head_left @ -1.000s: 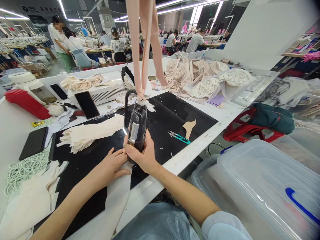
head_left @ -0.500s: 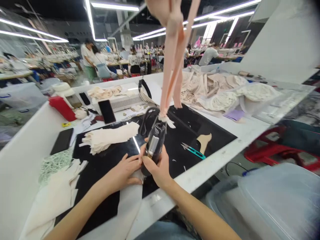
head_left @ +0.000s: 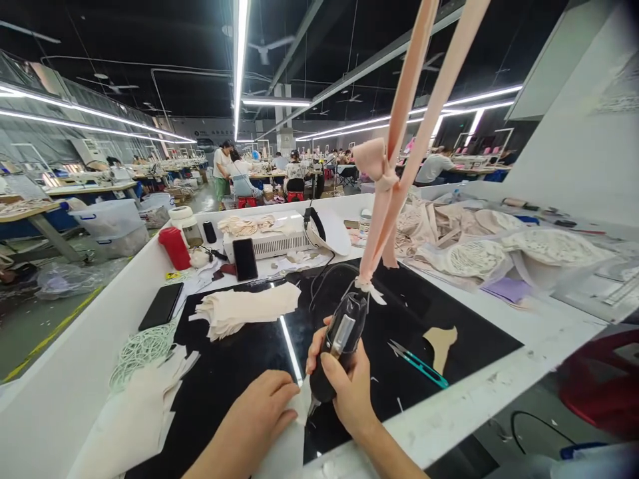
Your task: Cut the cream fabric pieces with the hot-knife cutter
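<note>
My right hand (head_left: 344, 389) is wrapped round a black hand-held cutting tool (head_left: 339, 339) that hangs from pink fabric straps (head_left: 399, 159) tied to its top. Its tip touches a cream fabric piece (head_left: 289, 439) lying on the black work mat (head_left: 249, 359). My left hand (head_left: 259, 416) lies flat on that fabric, just left of the tool, fingers together and pressing down. A cable runs from the tool toward the back of the table.
A stack of cream cut pieces (head_left: 244, 309), teal thread snips (head_left: 417, 362) and a small tan cut piece (head_left: 442, 342) lie on the mat. Behind are a phone (head_left: 244, 258), a white machine (head_left: 272, 243), a red container (head_left: 174, 247) and heaped lace garments (head_left: 479, 246). People work at distant tables.
The view has tilted upward, showing more of the ceiling and straps. Both hands stay on the fabric and tool, now lower in the picture.
</note>
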Available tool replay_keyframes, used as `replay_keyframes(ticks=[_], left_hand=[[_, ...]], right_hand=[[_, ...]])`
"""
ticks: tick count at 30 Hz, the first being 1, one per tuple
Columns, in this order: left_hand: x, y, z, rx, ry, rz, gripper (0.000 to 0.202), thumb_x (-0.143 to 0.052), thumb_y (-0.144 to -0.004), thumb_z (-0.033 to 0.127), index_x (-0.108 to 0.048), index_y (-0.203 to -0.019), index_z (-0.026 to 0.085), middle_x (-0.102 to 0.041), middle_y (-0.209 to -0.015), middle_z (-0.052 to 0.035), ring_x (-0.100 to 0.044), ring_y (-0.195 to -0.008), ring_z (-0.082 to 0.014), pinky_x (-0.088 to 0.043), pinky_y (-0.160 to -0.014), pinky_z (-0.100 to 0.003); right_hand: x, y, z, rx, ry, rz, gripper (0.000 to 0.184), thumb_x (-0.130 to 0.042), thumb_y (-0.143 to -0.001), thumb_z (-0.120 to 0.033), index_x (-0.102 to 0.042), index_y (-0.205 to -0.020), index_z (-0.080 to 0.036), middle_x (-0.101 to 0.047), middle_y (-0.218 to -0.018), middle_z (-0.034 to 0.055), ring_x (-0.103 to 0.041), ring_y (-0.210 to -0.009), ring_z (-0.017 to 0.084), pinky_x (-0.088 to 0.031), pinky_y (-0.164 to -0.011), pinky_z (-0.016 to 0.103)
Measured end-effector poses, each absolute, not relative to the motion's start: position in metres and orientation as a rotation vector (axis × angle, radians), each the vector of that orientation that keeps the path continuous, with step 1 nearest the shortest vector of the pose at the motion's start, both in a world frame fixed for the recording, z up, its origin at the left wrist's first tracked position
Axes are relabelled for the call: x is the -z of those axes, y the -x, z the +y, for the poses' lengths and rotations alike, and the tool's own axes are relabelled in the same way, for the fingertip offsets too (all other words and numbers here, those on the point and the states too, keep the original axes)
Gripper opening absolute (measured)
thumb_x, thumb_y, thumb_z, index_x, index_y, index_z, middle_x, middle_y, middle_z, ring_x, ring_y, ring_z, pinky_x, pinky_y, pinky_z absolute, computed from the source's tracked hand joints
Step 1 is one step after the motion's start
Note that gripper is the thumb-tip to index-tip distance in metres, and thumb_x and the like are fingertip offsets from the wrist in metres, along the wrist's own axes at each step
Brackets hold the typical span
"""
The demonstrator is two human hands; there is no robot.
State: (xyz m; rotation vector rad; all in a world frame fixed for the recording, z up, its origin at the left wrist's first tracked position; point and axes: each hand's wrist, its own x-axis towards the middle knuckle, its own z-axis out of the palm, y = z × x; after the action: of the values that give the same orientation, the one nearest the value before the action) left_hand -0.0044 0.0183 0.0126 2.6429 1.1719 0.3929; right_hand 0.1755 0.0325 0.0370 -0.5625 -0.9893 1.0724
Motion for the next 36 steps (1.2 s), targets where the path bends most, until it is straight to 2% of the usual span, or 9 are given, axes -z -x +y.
replay_keyframes(ticks=[3,6,13,17,20,23,26,30,36], left_hand=[[0.002,0.004,-0.001,-0.478,-2.812,1.203,0.018,-0.062,-0.095,0.008,-0.067,-0.106,0.021,-0.07,-0.097,-0.004,-0.069,-0.087,-0.0232,-0.06,-0.077,-0.034],[0.014,0.003,-0.011,-0.581,-2.908,1.177,0.02,-0.055,-0.095,0.007,-0.065,-0.104,0.022,-0.069,-0.091,-0.0039,-0.068,-0.079,-0.0222,-0.057,-0.069,-0.032],[0.0,0.025,-0.006,-0.596,-2.802,1.03,0.047,-0.048,-0.087,-0.009,-0.066,-0.115,0.024,-0.072,-0.111,-0.0034,-0.07,-0.099,-0.0201,-0.059,-0.09,-0.031],[-0.014,0.044,-0.003,-0.514,-2.76,0.962,0.048,-0.041,-0.091,-0.005,-0.067,-0.118,0.024,-0.071,-0.117,-0.0052,-0.069,-0.105,-0.0214,-0.055,-0.107,-0.043],[-0.014,0.053,0.001,-0.512,-2.676,1.085,0.046,-0.037,-0.096,-0.001,-0.067,-0.12,0.023,-0.069,-0.125,-0.007,-0.068,-0.113,-0.0225,-0.058,-0.101,-0.039],[-0.01,0.053,0.008,-0.578,-2.641,1.216,0.035,-0.039,-0.104,0.012,-0.068,-0.121,0.021,-0.069,-0.126,-0.0088,-0.07,-0.11,-0.0232,-0.062,-0.094,-0.037],[-0.007,0.044,0.017,-0.63,-2.656,1.258,0.032,-0.038,-0.108,0.02,-0.067,-0.123,0.018,-0.069,-0.125,-0.0101,-0.07,-0.112,-0.0231,-0.061,-0.1,-0.038],[-0.003,0.03,0.029,-0.62,-2.705,1.236,0.034,-0.036,-0.107,0.015,-0.065,-0.125,0.016,-0.069,-0.124,-0.0112,-0.068,-0.114,-0.0237,-0.059,-0.103,-0.041],[0.009,0.026,0.031,-0.598,-2.725,1.196,0.034,-0.037,-0.104,0.009,-0.069,-0.114,0.016,-0.069,-0.117,-0.0107,-0.068,-0.109,-0.0249,-0.063,-0.095,-0.043]], right_hand=[[-0.038,-0.175,0.032,-1.059,0.564,-0.996,0.036,-0.076,-0.089,-0.038,-0.057,-0.117,-0.026,-0.065,-0.084,-0.0023,-0.06,-0.058,0.011,-0.053,-0.056,0.027],[-0.037,-0.174,0.031,-1.059,0.562,-0.998,0.037,-0.076,-0.089,-0.039,-0.057,-0.119,-0.028,-0.065,-0.083,-0.0025,-0.06,-0.059,0.012,-0.053,-0.058,0.028],[-0.039,-0.178,0.031,-1.029,0.557,-1.014,0.037,-0.076,-0.089,-0.039,-0.057,-0.118,-0.027,-0.065,-0.083,-0.0028,-0.06,-0.059,0.011,-0.052,-0.059,0.027],[-0.041,-0.179,0.029,-1.037,0.534,-1.018,0.038,-0.077,-0.089,-0.036,-0.055,-0.119,-0.027,-0.064,-0.084,-0.0036,-0.061,-0.06,0.011,-0.052,-0.06,0.027],[-0.042,-0.177,0.028,-1.064,0.516,-1.02,0.039,-0.078,-0.088,-0.036,-0.055,-0.119,-0.028,-0.065,-0.085,-0.0037,-0.061,-0.061,0.011,-0.052,-0.06,0.027],[-0.043,-0.175,0.028,-1.08,0.527,-1.006,0.041,-0.079,-0.087,-0.037,-0.055,-0.119,-0.028,-0.065,-0.085,-0.0038,-0.06,-0.06,0.011,-0.053,-0.059,0.028],[-0.045,-0.173,0.028,-1.068,0.535,-1.002,0.041,-0.079,-0.087,-0.038,-0.055,-0.119,-0.028,-0.065,-0.084,-0.0042,-0.06,-0.059,0.012,-0.053,-0.059,0.028],[-0.044,-0.173,0.028,-1.064,0.527,-1.022,0.039,-0.078,-0.088,-0.036,-0.056,-0.119,-0.028,-0.065,-0.084,-0.0041,-0.061,-0.06,0.012,-0.054,-0.06,0.029],[-0.038,-0.179,0.025,-1.049,0.537,-1.045,0.04,-0.077,-0.089,-0.034,-0.055,-0.121,-0.029,-0.065,-0.086,-0.0033,-0.062,-0.061,0.013,-0.053,-0.06,0.03]])
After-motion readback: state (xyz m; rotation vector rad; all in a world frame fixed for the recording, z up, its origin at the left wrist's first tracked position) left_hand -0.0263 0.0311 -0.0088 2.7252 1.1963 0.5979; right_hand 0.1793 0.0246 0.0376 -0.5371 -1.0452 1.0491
